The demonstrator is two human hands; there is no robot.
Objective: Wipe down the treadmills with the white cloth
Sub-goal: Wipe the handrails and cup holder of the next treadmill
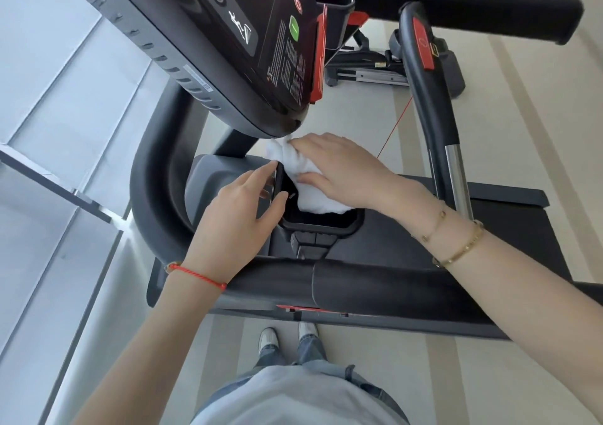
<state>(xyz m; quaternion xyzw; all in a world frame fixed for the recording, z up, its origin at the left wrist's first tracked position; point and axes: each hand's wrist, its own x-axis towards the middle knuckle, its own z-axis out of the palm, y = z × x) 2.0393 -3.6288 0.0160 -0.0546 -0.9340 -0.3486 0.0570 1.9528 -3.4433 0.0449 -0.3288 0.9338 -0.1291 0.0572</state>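
The right hand [339, 170] presses the white cloth [306, 180] with spread fingers into the treadmill [375, 281] cup holder [321, 224], whose rim the left hand [241, 209] grips just beside it.

The cloth [310, 180] is showing plain white against the black treadmill [359, 281]. Its console [248, 33] is carrying a green button [294, 28], a red ring button [298, 3] and red trim. A red cord [195, 274] is circling the left wrist; gold bracelets [456, 245] are banding the right. The floor [522, 131] is running in pale beige stripes.
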